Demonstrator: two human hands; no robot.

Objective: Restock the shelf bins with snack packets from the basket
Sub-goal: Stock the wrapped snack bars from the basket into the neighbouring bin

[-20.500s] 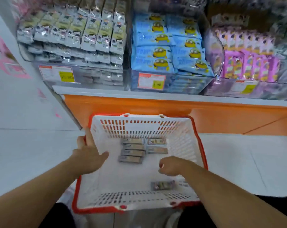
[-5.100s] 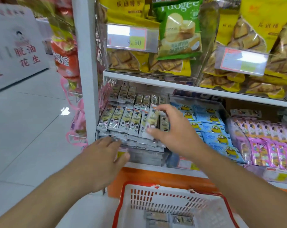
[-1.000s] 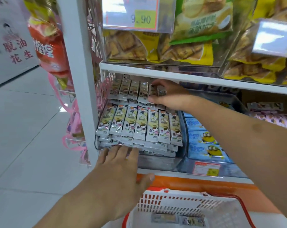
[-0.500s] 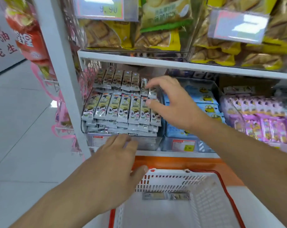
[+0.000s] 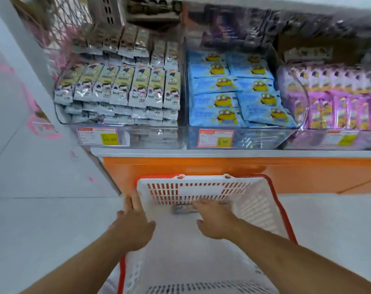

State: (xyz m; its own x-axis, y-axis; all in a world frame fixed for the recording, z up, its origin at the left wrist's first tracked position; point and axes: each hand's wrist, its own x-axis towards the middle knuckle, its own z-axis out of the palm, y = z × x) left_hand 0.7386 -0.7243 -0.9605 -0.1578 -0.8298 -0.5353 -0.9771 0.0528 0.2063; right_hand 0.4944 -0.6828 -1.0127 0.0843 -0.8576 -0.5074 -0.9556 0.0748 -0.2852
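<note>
From the head camera I look down into the basket (image 5: 263, 211), which sits on the floor tight against the orange shelf base (image 5: 201, 166) so the reach up to the bins is short. My left hand (image 5: 133, 228) lies along the basket's left rim, fingers straight and flat against it; I judge this steadies the light plastic while I dig. My right hand (image 5: 214, 219) is inside, fingers stretched forward over the last packets (image 5: 181, 209) by the far wall. Whether the fingertips have closed on one I cannot tell; they look extended, not curled.

The basket is white slotted plastic with a red rim, stiff but thin. The packets are small flat foil sleeves, slippery by the look. Above, the clear bin (image 5: 125, 136) holds the same kind in leaning rows, faces out; beside it lie blue pillow packs (image 5: 233, 90) and purple ones (image 5: 337, 107).
</note>
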